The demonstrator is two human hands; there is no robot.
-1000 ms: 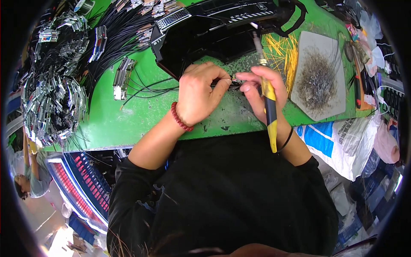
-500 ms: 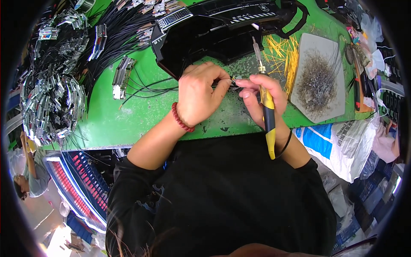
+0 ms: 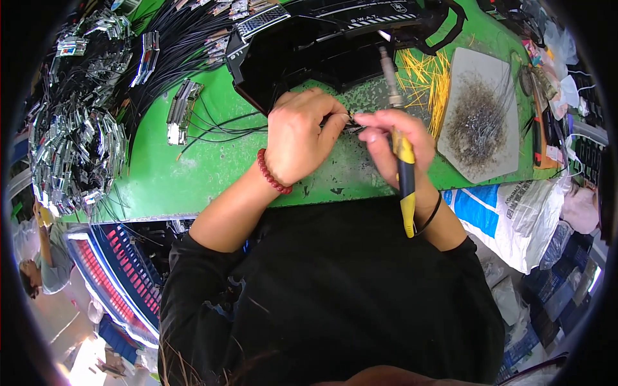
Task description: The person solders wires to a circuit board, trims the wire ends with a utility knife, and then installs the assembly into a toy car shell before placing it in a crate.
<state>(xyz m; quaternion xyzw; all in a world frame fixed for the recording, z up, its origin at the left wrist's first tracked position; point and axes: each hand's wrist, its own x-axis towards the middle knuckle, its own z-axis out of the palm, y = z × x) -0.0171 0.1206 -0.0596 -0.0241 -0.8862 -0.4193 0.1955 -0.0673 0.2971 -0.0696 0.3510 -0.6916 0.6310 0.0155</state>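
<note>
My left hand (image 3: 299,135), with a red bead bracelet at its wrist, pinches the ends of thin black wires (image 3: 235,133) between thumb and index finger. Those wires trail left across the green table toward a stack of chrome-coloured strips (image 3: 183,112). Close on the right, my right hand (image 3: 421,145) holds a yellow and black soldering iron (image 3: 407,180) across its palm, tip pointing away from me. Its thumb and index fingertip reach toward the left fingertips, where something small shows; I cannot make out exactly what it is.
Beyond my hands lies a black plastic shell (image 3: 309,61). Yellow thin sticks (image 3: 434,83) and a grey slab (image 3: 460,71) with dark residue lie right. Chrome strips (image 3: 77,154) and black cables (image 3: 161,71) are heaped left. A white sack (image 3: 521,215) hangs below the right edge.
My right index finger and thumb have shifted slightly, and the iron's metal end has swung a little and looks blurred. My left hand keeps its pinch almost in place.
</note>
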